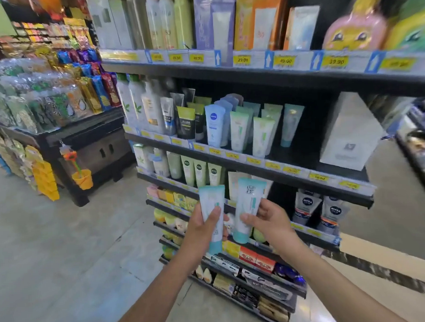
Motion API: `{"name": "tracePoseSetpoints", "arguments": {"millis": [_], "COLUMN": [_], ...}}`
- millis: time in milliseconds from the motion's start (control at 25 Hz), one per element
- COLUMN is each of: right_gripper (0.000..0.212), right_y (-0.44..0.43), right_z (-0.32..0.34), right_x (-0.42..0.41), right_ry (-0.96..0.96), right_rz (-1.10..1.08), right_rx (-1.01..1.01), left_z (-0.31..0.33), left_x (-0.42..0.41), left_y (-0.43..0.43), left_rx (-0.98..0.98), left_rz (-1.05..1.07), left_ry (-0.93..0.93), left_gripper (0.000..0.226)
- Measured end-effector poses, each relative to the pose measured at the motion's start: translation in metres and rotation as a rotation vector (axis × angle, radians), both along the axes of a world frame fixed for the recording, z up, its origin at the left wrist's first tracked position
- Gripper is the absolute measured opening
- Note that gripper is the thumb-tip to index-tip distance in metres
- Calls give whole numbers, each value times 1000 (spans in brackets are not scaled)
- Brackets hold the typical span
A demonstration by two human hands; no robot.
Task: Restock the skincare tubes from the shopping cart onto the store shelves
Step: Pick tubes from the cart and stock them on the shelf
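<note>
My left hand (204,227) grips a white tube with a teal cap (211,204), held upright with the cap down, in front of the lower shelves. My right hand (269,220) holds a second matching tube (248,205) right beside it, also cap down. Matching white and teal tubes (262,135) stand in rows on the second shelf (255,163) above my hands, with an open gap to their right. The shopping cart is out of view.
The black shelving unit holds boxes on top (257,22), Nivea tubes (305,205) at lower right and soap packs (256,258) below. A large white box (350,132) stands at the second shelf's right end. A snack display table (68,132) is at left, with bare floor between.
</note>
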State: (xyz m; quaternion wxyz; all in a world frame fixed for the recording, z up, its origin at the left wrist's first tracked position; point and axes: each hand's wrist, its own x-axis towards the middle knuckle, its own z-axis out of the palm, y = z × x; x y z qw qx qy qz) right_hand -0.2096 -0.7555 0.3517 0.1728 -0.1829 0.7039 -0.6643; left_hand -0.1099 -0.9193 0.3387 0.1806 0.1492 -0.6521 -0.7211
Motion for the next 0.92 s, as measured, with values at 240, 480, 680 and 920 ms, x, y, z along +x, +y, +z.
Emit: {"name": "tracePoseSetpoints", "arguments": {"millis": [240,480,680,920], "right_gripper": [33,33,31,32], "right_y": [19,44,47,37], "right_z": [2,47,97,96], "right_x": [-38,-92,-167,-238], "right_ry": [60,183,315,331], "right_rz": [-127,-247,-300,-345], "right_rx": [0,5,29,166], "left_z": [0,0,8,10], "left_x": [-65,-114,-144,-164], "left_y": [0,6,4,2], "left_rx": [11,53,55,63], "left_rz": [-194,-273,-259,-228], "left_ry": [35,55,62,48], "left_gripper": [33,23,18,19]}}
